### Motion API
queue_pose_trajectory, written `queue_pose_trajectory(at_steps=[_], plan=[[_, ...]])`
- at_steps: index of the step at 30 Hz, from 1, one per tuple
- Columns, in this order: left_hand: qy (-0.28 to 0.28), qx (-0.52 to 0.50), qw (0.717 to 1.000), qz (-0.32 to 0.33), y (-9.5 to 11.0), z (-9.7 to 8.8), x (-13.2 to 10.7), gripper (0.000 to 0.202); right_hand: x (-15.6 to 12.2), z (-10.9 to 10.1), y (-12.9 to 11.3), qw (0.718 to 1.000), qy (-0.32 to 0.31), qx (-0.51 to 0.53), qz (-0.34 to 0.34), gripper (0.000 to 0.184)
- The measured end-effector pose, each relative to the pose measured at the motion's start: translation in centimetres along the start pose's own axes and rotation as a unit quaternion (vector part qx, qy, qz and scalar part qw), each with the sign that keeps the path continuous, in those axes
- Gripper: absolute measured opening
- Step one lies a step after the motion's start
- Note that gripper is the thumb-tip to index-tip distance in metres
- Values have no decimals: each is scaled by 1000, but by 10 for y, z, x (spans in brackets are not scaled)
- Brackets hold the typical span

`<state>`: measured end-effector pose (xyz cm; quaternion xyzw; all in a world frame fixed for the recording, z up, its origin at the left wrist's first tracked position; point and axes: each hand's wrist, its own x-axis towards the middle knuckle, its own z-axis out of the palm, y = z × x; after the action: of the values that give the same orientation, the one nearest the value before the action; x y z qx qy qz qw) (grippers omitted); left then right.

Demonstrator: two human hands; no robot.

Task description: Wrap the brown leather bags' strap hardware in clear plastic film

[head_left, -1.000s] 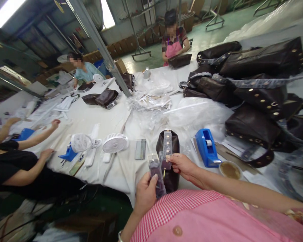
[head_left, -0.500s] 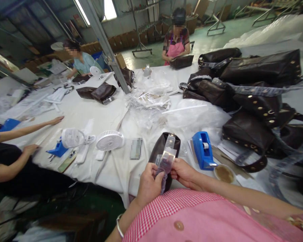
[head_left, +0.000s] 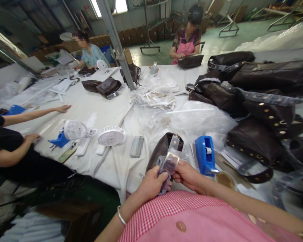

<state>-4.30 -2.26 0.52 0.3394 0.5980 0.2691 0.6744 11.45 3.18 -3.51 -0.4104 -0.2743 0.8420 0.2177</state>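
Note:
A dark brown leather bag [head_left: 156,152] lies on the table right in front of me, up against my apron. Its strap [head_left: 175,144] is wrapped in clear plastic and runs toward me over the bag, with a shiny metal buckle [head_left: 172,157] under the film. My left hand [head_left: 154,181] is closed round the bunched, wrapped strap below the buckle. At the buckle's right side, the fingers of my right hand [head_left: 185,173] pinch the edge of the clear plastic wrap. My fingertips are partly hidden behind the film.
A blue tape dispenser [head_left: 204,155] stands to the right, beside a round dish [head_left: 225,179] of brownish stuff. More brown bags [head_left: 257,134] are heaped beyond it. Left are a white fan [head_left: 111,135] and a co-worker's arms [head_left: 35,116]. Crumpled plastic [head_left: 199,117] lies ahead.
My view has shifted a little to the left. Both hands keep their hold on the wrapped strap, and the film over the buckle is angled slightly differently.

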Motion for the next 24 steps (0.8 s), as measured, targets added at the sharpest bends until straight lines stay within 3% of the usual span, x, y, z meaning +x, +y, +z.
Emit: queue_pose_trajectory(at_steps=[4,6,9,17,21,24], plan=[[30,31,999,12,-5,-1,1,20,-13,-11,-22,976,32,-203,-78,34],[36,59,997,22,-8,-3,2,20,-19,-15,-31,963,17,-242,-114,31],[35,108,993,44,-12,-6,6,21,-22,-15,-35,970,12,-218,-105,36],[15,134,988,81,-10,-15,3,27,-2,5,-19,977,118,-137,-112,31],[18,112,990,82,-8,-16,0,35,4,3,-17,978,109,-145,-104,35],[28,109,990,87,-8,-15,2,37,4,-4,-16,978,68,-173,-89,42]])
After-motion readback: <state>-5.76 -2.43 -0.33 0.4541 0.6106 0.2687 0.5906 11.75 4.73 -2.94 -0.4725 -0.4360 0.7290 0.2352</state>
